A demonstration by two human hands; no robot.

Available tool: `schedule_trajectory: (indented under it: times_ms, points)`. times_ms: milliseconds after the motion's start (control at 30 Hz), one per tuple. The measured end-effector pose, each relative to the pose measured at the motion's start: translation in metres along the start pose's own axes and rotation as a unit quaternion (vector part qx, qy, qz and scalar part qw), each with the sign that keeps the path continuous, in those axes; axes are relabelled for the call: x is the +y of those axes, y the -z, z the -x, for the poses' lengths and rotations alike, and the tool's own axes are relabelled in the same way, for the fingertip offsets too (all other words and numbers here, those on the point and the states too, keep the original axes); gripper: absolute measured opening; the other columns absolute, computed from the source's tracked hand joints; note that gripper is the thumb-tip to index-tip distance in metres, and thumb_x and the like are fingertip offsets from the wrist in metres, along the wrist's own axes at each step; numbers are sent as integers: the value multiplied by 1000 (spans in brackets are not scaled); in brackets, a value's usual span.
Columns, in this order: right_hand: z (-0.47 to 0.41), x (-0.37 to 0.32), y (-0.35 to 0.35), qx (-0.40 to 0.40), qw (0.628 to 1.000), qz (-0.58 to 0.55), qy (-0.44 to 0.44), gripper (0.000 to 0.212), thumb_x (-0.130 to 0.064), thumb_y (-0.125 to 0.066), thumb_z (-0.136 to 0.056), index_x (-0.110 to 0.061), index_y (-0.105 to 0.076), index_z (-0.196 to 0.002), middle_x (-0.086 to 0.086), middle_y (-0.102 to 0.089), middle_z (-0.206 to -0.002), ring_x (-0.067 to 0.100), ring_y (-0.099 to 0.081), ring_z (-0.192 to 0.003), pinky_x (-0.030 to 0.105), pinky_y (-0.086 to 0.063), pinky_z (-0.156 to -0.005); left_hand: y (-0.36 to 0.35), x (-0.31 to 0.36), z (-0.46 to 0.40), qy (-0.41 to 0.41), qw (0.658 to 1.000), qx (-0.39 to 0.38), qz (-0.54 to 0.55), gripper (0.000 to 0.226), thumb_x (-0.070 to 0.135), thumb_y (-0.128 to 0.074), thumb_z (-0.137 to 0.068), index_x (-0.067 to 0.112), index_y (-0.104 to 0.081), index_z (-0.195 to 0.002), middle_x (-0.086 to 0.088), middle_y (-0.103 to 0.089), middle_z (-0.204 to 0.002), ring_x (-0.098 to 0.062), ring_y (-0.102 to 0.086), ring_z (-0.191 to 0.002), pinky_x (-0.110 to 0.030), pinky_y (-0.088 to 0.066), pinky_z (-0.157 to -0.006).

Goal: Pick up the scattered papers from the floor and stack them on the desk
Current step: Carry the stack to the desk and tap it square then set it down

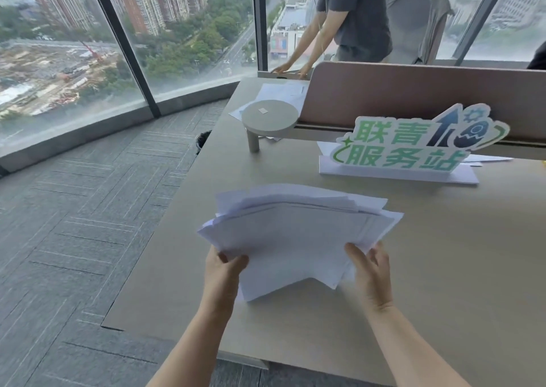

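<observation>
A loose, fanned bundle of white papers (298, 233) is over the beige desk (443, 283), its sheets uneven at the edges. My left hand (223, 271) grips the bundle's near left corner, thumb on top. My right hand (370, 268) grips the near right side, thumb on top and fingers underneath. Whether the bundle's far edge touches the desk I cannot tell. No papers show on the visible grey carpet (74, 239).
A green and white standing sign (413, 147) sits behind the bundle. A round grey lamp (269, 118) stands at the desk's far left above other sheets (280, 93). A pink partition (413, 91) runs across; a person (351, 17) leans beyond it. Windows to the left.
</observation>
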State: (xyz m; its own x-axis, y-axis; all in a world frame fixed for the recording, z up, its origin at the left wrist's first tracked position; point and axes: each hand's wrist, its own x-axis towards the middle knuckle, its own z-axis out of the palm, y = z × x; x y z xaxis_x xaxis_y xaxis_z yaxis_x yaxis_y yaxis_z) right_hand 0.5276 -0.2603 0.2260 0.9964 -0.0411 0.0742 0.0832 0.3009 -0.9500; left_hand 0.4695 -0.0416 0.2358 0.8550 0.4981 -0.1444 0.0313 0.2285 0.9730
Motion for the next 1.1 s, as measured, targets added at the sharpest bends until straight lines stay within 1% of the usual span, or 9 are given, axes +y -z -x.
schedule_trajectory:
  times_ms: [100, 233, 367, 433, 533, 733, 867, 1000, 1100]
  points:
    - [3, 4, -3, 16, 1000, -21, 6, 35, 2, -51, -76, -6, -62, -107, -2, -74, -91, 18, -67, -87, 30, -54, -76, -6, -4, 1, 21, 1000, 12, -20, 34, 0, -48, -55, 12, -60, -85, -5, -59, -73, -17, -52, -68, -19, -44, -57]
    - [4, 4, -13, 6, 1000, -6, 18, 37, 5, -48, -71, -7, -61, -104, 1, -69, -86, 22, -60, -80, 36, -47, -75, -17, 3, -2, 21, 999, 18, -17, 28, 0, -46, -54, 13, -54, -78, -8, -52, -74, -18, -45, -69, -26, -34, -57]
    - [-1, 3, -8, 19, 1000, 8, 19, 42, 4, -47, -69, -1, -60, -109, 14, -66, -96, 31, -61, -90, 45, -48, -79, -18, 6, -5, 12, 1000, 12, -4, 30, -1, -45, -56, 14, -55, -80, -8, -51, -75, -19, -43, -71, -28, -33, -59]
    - [-3, 4, -10, 14, 999, 26, 12, 37, 3, -47, -68, 1, -60, -103, 14, -66, -92, 29, -61, -87, 43, -47, -77, -15, 2, -8, 21, 1000, 13, -2, 34, -1, -45, -56, 13, -56, -85, -10, -54, -80, -20, -46, -74, -31, -35, -64]
    - [-2, 2, -15, 28, 1000, -4, -11, 25, 3, -47, -67, -12, -58, -84, 11, -61, -81, 24, -55, -77, 36, -43, -70, -14, -5, -6, 28, 1000, 0, 1, 40, -1, -46, -57, 14, -54, -93, -10, -55, -85, -22, -49, -78, -32, -37, -66]
    - [8, 2, -21, 30, 999, -2, -26, 29, 10, -47, -72, -10, -62, -87, -2, -66, -75, 15, -59, -71, 25, -49, -62, -15, -11, -3, 36, 999, -2, -2, 46, 0, -48, -56, 12, -55, -100, -10, -59, -88, -21, -54, -80, -36, -40, -73]
    - [12, 5, -15, 37, 998, 10, -58, 26, 4, -46, -67, -10, -61, -84, 1, -64, -75, 19, -57, -73, 34, -47, -64, -15, -11, -2, 40, 999, 0, -11, 47, 0, -48, -56, 11, -56, -102, -7, -62, -87, -21, -56, -77, -32, -44, -67]
    - [15, 8, -18, 55, 995, 26, -73, 24, 1, -45, -65, -6, -59, -83, -1, -62, -70, 17, -54, -67, 30, -44, -60, -22, -11, 4, 60, 998, 18, -12, 37, 2, -49, -54, 11, -59, -88, -4, -65, -78, -21, -57, -71, -25, -44, -59]
    - [15, 7, -17, 76, 995, 35, -49, 17, -1, -45, -67, 6, -53, -81, 8, -52, -70, 19, -42, -64, 29, -33, -56, -27, -8, 3, 46, 998, 30, 6, 22, 2, -51, -56, 10, -56, -75, -8, -57, -73, -21, -48, -70, -27, -38, -56]
